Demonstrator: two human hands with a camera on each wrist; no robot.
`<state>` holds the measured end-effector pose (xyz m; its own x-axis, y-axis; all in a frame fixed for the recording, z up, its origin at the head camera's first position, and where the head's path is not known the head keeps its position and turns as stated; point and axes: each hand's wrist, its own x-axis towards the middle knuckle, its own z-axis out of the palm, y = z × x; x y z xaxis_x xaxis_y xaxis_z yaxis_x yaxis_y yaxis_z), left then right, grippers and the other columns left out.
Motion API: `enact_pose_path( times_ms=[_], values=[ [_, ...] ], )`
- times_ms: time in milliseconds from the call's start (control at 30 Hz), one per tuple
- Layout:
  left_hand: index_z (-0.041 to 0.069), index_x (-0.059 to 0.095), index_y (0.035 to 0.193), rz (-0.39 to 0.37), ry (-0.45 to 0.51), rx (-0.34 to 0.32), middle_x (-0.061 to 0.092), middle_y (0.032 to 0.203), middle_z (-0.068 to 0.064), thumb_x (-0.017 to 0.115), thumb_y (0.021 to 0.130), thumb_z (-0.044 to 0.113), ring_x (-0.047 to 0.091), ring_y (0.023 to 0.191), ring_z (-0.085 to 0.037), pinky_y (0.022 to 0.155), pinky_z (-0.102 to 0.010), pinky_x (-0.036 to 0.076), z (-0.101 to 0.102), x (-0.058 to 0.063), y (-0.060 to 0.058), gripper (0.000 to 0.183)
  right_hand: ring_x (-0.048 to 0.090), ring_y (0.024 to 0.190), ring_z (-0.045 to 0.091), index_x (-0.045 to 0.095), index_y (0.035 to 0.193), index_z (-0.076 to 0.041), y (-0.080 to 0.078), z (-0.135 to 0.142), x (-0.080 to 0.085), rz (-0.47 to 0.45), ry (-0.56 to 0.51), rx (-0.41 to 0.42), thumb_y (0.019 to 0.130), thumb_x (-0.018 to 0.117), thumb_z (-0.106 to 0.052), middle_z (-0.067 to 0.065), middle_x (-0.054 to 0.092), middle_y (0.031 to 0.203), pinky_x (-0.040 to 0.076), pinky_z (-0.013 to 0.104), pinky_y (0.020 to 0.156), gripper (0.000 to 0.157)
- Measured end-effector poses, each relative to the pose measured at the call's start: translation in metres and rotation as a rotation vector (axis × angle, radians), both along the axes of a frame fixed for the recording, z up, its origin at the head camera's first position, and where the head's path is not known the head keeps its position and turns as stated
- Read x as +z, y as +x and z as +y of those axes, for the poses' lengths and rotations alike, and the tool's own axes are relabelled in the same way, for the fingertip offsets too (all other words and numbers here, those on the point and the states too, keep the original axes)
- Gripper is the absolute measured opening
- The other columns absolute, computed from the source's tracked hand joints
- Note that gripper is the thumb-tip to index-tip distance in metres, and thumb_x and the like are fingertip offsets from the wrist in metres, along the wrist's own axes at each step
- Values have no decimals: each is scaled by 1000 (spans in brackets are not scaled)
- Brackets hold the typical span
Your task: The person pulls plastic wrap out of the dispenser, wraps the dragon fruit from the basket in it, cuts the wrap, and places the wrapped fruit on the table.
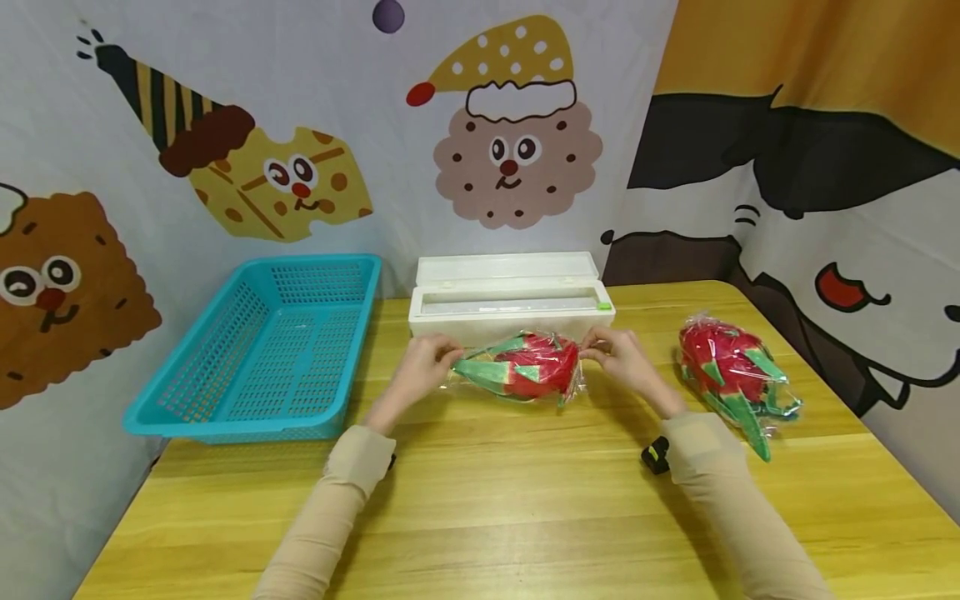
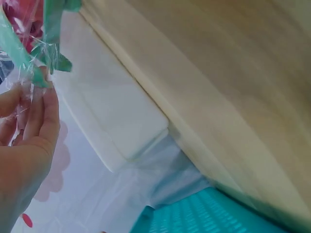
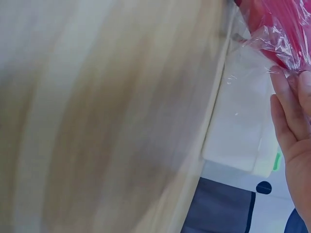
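Observation:
A red dragon fruit with green leaf tips [image 1: 536, 367], wrapped in clear plastic film, is held level just in front of the white box. My left hand [image 1: 429, 363] pinches the film at the green-tipped end; in the left wrist view, thumb and fingers [image 2: 36, 111] close on the crinkled plastic there. At the red end my right hand [image 1: 621, 358] pinches the film between thumb and fingertips, and the right wrist view shows the gathered plastic [image 3: 282, 43] above those fingers.
Behind the fruit stands a white cling film dispenser box [image 1: 510, 321] with its lid raised. A blue plastic basket [image 1: 348, 367] sits at the left. Another film-wrapped dragon fruit [image 1: 723, 358] lies to the right on the wooden table [image 1: 517, 508]. A cartoon-printed cloth [image 1: 390, 167] hangs behind.

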<state>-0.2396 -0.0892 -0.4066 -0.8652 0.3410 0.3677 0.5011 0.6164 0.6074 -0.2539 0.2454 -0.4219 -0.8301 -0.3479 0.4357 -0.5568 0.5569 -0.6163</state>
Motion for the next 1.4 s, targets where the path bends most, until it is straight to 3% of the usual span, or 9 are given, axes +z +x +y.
enact_pose_path(
  times_ms=[200,433,567,733,867,1000,1167,1267,1400],
  values=[
    [-3,70,99,13,68,-27,72,91,-17,63,88,1,69,76,-23,66,-26,58,3,0,1,13,71,80,29,64,81,0,1,-2,2,-83,-4,-22,81,69,4,14,69,82,59,27,70,6],
    [-1,69,93,52,72,-46,71,89,-14,62,87,-2,69,78,-23,70,-26,59,2,-7,-1,10,70,88,35,66,90,5,3,-1,3,-201,-69,-19,83,65,6,21,69,92,59,30,78,7],
    [0,72,96,49,46,-51,71,94,-14,61,88,-3,69,84,-23,74,-26,59,1,-10,0,14,69,90,38,69,91,7,6,-1,5,-224,-98,-41,83,66,6,25,69,95,59,28,76,9],
    [3,71,107,26,-61,-108,70,107,-13,63,90,10,66,99,-27,86,-38,57,0,-9,4,21,69,92,39,69,96,7,9,-1,7,-244,-88,-52,86,64,3,26,68,102,59,31,78,12],
    [2,68,111,1,-121,-147,69,111,-12,69,87,22,63,107,-28,97,-41,51,1,-10,5,31,67,100,39,62,114,5,11,3,10,-315,-75,-8,90,62,-5,25,64,116,58,34,84,26],
    [3,67,112,3,-126,-142,68,111,-10,72,85,19,64,107,-26,95,-38,53,3,-13,4,32,61,110,42,47,133,2,14,5,14,-376,-55,95,88,65,-5,25,55,130,54,42,91,49],
    [2,67,110,58,-123,-135,69,111,-12,71,84,12,66,104,-27,92,-36,55,5,-13,5,29,63,109,40,46,137,-4,19,-1,19,-301,91,108,81,75,-16,22,56,132,54,47,91,63],
    [1,67,109,109,-134,-143,70,108,-13,71,83,12,67,100,-27,88,-33,56,6,-13,6,28,68,101,36,52,132,-4,22,-10,21,-237,165,52,79,77,-23,20,61,126,57,44,86,62],
    [-1,67,106,185,-152,-147,70,103,-13,69,84,12,69,95,-25,82,-29,58,7,-15,5,25,69,94,36,55,129,0,26,-18,24,-212,162,19,81,76,-17,24,65,118,59,41,80,55]
  ],
)
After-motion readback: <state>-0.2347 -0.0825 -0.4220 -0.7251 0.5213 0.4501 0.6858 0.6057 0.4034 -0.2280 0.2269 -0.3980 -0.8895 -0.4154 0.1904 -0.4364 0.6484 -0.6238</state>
